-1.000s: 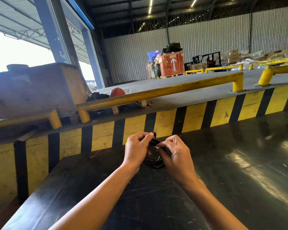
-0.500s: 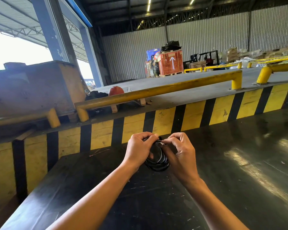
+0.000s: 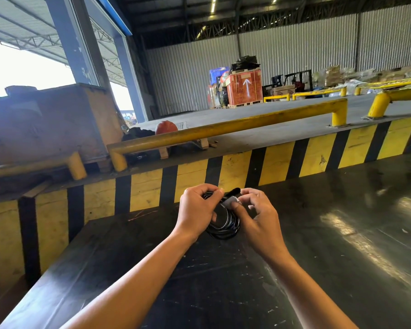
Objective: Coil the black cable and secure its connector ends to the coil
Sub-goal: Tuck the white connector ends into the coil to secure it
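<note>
We hold the black cable (image 3: 224,225) as a small coil of several loops just above the dark, glossy desk (image 3: 330,269), toward its far edge and roughly midway along it. Whether the lowest loops touch the surface we cannot tell.

Our left hand (image 3: 197,210) wraps the left side of the coil, its fingers curled over the top strands and the grip closed firmly on the bundle. Our right hand (image 3: 259,217) sits on the right side: the thumb presses down on a pale grey tab (image 3: 230,201) lying across the top of the coil, while the forefinger curls above it, so this grip is pinched shut on the tab and the strands beneath. The other right fingers are loosely bent and hold nothing we can make out.

A black connector end (image 3: 233,192) sticks out from the top of the coil between the two hands, pointing up and to the right. We cannot see a second connector end.

Just behind the desk's far edge stands a low wall with yellow and black stripes (image 3: 278,162). Above it runs a yellow guard rail (image 3: 223,129), and an orange hard hat (image 3: 166,127) rests on the platform beyond. Farther back, an orange crate (image 3: 244,87) marked with a white arrow stands before the corrugated wall.
</note>
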`<state>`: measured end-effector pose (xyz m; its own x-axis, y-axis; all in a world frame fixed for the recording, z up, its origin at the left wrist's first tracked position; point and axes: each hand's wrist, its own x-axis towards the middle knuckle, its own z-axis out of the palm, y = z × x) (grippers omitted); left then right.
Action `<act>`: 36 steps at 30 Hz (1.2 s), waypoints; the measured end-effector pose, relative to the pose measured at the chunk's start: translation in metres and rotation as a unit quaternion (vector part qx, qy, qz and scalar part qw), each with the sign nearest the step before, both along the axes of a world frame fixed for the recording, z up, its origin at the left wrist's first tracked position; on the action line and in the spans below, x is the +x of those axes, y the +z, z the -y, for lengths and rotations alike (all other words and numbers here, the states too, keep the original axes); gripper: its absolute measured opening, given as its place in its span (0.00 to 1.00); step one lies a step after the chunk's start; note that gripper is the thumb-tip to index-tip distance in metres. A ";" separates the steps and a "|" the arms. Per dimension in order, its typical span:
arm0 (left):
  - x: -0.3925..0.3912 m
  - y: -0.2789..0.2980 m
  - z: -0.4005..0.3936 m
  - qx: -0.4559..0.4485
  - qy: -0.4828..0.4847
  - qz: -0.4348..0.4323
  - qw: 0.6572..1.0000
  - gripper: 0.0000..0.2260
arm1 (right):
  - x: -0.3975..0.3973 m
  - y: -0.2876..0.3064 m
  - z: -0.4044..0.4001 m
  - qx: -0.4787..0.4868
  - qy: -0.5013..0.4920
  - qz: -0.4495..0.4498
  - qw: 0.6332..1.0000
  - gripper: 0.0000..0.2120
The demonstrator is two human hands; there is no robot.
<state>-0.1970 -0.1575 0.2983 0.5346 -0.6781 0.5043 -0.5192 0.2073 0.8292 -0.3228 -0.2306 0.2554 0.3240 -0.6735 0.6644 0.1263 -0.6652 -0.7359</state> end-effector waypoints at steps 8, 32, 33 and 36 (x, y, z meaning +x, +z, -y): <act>-0.002 0.001 -0.001 0.010 -0.018 0.021 1.000 0.05 | -0.001 0.004 0.005 0.095 0.082 0.040 0.991 0.04; 0.003 -0.026 -0.005 0.081 -0.066 -0.045 0.993 0.09 | 0.001 -0.024 0.001 0.161 0.148 0.069 0.973 0.07; 0.003 -0.030 -0.008 0.090 -0.080 -0.077 0.990 0.15 | 0.001 -0.028 0.002 0.168 0.142 0.078 0.972 0.07; 0.003 -0.056 -0.016 0.147 -0.116 -0.164 0.968 0.17 | 0.001 -0.044 0.005 0.224 0.119 0.107 0.961 0.08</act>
<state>-0.1943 -0.1416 0.2422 0.4488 -0.8880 0.0997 -0.1853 0.0166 0.9825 -0.3219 -0.2359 0.2112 0.3918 -0.8313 0.3942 0.4162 -0.2220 -0.8818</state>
